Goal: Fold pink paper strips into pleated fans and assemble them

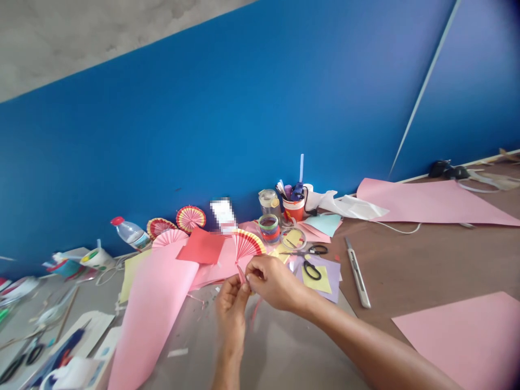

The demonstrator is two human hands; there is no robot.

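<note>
Both my hands meet above the grey part of the table, closed on a small folded strip of pink paper (241,274). My left hand (231,303) pinches it from below between thumb and fingers. From the right, the curled fingers of my right hand (270,281) grip its upper side and partly hide it. Just beyond them spreads a red, white and yellow pleated paper fan (248,244); whether it joins the strip I cannot tell. A thin reddish strip (255,311) shows blurred beneath my hands. Left of the fan lies a red paper sheet (201,245).
A large pink sheet (154,309) curls on the left. Pleated rosettes (190,219) and a bottle (130,233) lean by the blue wall. Black-handled scissors (312,270), tape rolls (269,227), a red cup of tools (293,210) and a box cutter (357,273) stand or lie rightward.
</note>
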